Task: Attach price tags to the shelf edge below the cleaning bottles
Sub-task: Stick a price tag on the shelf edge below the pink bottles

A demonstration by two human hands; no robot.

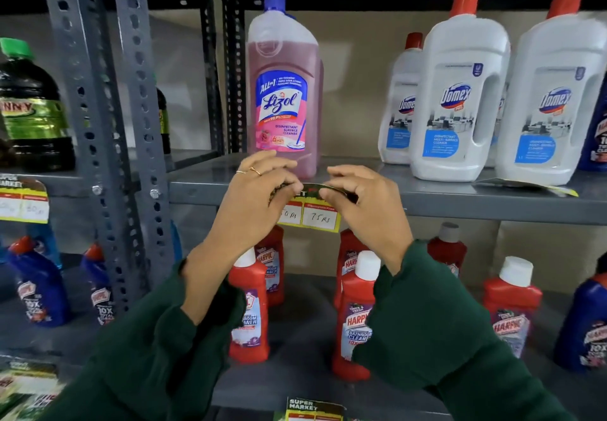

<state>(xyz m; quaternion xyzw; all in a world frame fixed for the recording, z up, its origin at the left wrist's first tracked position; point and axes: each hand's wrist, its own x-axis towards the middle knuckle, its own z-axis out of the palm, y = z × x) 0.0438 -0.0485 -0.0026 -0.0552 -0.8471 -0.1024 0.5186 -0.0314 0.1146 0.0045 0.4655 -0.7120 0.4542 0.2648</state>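
The tag (pixel 310 213) is held against the shelf edge (pixel 460 202) just below the Lizol bottle (pixel 284 92). It should be kept level and its top pressed flat along the edge. Its top corners are pinched by the left hand (pixel 259 197) and right hand (pixel 358 200), fingers curled narrow.

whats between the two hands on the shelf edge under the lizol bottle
In the head view, the price tag spans the gap between the left hand and the right hand, both pinching its top against the shelf edge, below the Lizol bottle.
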